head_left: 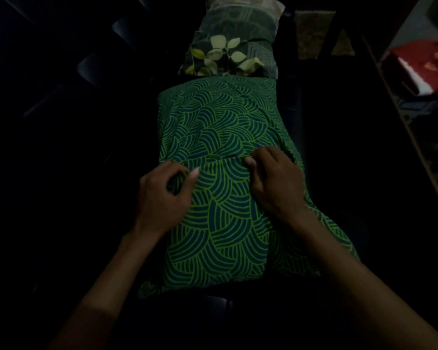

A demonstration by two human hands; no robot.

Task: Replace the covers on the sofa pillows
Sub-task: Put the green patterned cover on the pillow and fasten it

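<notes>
Fingers of the left hand (162, 190) curl round a fold of the green cover (223, 198); the right hand (273, 178) pinches its flap edge. The cloth is thin, printed with curved stripes, over a plump pillow on the dark sofa (61, 122). A leaf-print pillow (230, 46) lies just beyond. Both forearms reach forward.

We have both forearms bare, reaching fwd from the bottom corners & angling in toward each other. Our left hand (162, 195) sits knuckles-up, fingers (177, 173) curled, thumb tip out to the right, pinching a fold of cloth. Our right hand (276, 180) sits slightly farther fwd, back of hand up, fingers curled under w/ thumb tip pressed at the seam. Hands near each other, not touching.
</notes>
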